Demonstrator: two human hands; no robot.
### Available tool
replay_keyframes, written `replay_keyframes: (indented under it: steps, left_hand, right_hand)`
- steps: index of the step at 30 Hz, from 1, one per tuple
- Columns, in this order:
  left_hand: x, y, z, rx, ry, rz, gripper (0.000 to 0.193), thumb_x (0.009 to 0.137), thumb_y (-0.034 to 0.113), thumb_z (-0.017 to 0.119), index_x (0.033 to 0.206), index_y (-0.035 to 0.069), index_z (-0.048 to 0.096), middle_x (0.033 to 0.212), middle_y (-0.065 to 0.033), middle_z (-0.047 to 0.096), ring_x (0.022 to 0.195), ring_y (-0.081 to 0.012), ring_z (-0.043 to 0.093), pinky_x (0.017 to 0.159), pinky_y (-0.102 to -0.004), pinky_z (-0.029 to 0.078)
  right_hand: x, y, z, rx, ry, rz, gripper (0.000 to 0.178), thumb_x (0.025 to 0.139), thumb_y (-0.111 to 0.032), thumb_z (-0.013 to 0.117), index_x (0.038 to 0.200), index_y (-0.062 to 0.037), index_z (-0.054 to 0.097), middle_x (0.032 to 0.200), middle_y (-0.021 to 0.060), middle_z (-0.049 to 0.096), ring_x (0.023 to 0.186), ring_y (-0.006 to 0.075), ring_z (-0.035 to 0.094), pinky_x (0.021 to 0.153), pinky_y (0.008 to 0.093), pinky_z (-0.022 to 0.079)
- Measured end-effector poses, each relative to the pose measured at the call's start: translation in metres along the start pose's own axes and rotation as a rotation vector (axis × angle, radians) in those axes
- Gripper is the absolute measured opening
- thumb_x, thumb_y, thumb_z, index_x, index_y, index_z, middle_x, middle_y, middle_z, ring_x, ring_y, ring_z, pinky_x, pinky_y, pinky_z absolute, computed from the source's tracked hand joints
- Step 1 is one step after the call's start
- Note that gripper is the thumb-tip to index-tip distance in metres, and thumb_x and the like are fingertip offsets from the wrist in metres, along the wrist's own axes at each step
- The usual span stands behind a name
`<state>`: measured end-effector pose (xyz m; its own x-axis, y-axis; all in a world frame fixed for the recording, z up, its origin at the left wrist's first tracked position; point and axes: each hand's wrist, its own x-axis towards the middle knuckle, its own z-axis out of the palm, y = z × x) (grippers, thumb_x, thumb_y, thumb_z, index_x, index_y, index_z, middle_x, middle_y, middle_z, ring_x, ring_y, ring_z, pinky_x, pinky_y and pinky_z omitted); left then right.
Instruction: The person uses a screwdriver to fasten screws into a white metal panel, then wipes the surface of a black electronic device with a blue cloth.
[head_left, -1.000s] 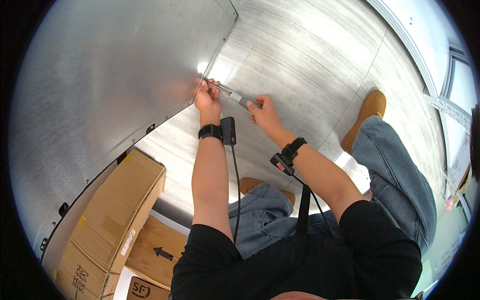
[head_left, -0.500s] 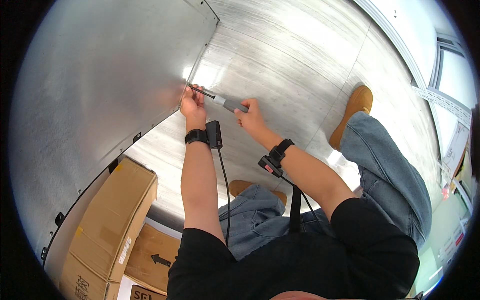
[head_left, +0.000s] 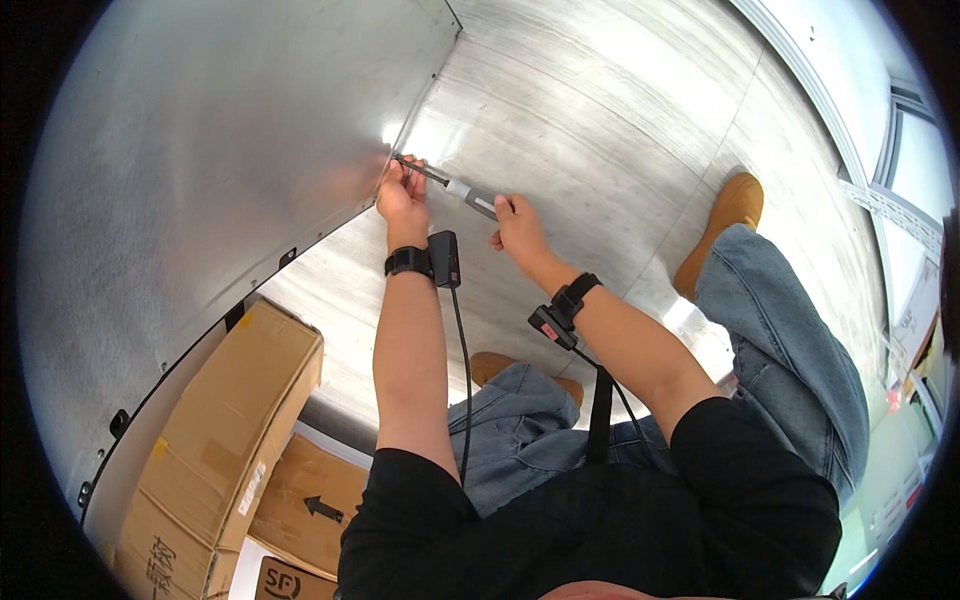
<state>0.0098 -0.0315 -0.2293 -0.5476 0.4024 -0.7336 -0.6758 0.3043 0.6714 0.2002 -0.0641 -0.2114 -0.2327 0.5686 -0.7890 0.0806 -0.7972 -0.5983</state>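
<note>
A screwdriver [head_left: 470, 195] with a grey handle and a dark shaft slants from my right hand toward the bottom edge of a large grey metal panel [head_left: 220, 130]. My right hand [head_left: 520, 232] pinches the rear end of the handle between thumb and fingers. Close to the tip, my left hand [head_left: 403, 200] rests against the panel's edge, its fingers curled around the front of the shaft. Whatever the tip meets there is too small and covered to make out. Each wrist wears a black strap carrying a small black box with a cable.
Cardboard boxes [head_left: 225, 430] stand at the lower left, beside the panel. Black tabs [head_left: 288, 257] stick out along its edge. My brown shoe [head_left: 728, 215] is on the pale wood-look floor [head_left: 580, 110]. White shelving or framework [head_left: 890, 205] lies at the far right.
The whole view has shifted slightly, with the panel and hands now further right. My right hand's grip has changed and sits nearer the handle's end. My left hand stays by the tip.
</note>
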Motion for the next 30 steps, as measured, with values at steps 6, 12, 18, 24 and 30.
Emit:
replay_keyframes:
  steps: [6,12,18,24,30]
  left_hand:
    - [0.005,-0.002,-0.004,-0.002,0.009,-0.011,0.021,0.101,0.023,0.046,0.102,0.008,0.060,0.097,-0.0011,0.067,0.088,-0.0109,0.064,0.072,-0.0205,0.052]
    - [-0.005,0.002,0.005,0.007,-0.007,-0.012,0.020,0.101,0.021,0.046,0.102,0.007,0.060,0.097,-0.0022,0.067,0.088,-0.0133,0.065,0.073,-0.0222,0.053]
    - [0.000,0.001,-0.001,-0.021,0.018,-0.011,0.019,0.100,0.021,0.047,0.104,0.007,0.059,0.097,-0.0028,0.067,0.088,-0.0138,0.065,0.070,-0.0220,0.054]
    - [-0.003,0.002,0.007,-0.014,0.008,-0.013,0.018,0.100,0.021,0.047,0.103,0.007,0.058,0.096,-0.0028,0.067,0.085,-0.0144,0.066,0.068,-0.0216,0.054]
    - [-0.004,0.003,0.002,-0.024,-0.007,-0.015,0.017,0.100,0.020,0.047,0.101,0.009,0.059,0.094,-0.0021,0.067,0.084,-0.0138,0.065,0.067,-0.0214,0.054]
  right_hand:
    - [-0.015,-0.012,0.002,-0.170,-0.005,0.007,0.039,0.097,-0.029,0.054,0.114,0.0045,0.043,0.084,0.0145,0.058,0.066,0.0227,0.061,0.058,0.0364,0.049]
    - [0.010,0.024,0.005,-0.308,0.146,-0.255,0.036,0.097,-0.031,0.054,0.107,0.0033,0.046,0.085,0.0154,0.058,0.066,0.0229,0.060,0.060,0.0382,0.049]
    - [-0.016,-0.020,0.005,-0.035,0.006,0.096,0.035,0.097,-0.031,0.053,0.104,0.0031,0.047,0.093,0.0166,0.058,0.068,0.0253,0.058,0.064,0.0398,0.047]
    - [0.014,0.033,0.013,-0.280,0.305,-0.312,0.037,0.098,-0.033,0.051,0.105,0.0030,0.049,0.080,0.0121,0.059,0.052,0.0217,0.054,0.055,0.0388,0.046]
    - [0.012,0.004,-0.007,-0.154,-0.018,0.081,0.044,0.096,-0.036,0.055,0.113,0.0045,0.048,0.087,0.0119,0.059,0.056,0.0170,0.056,0.050,0.0321,0.046]
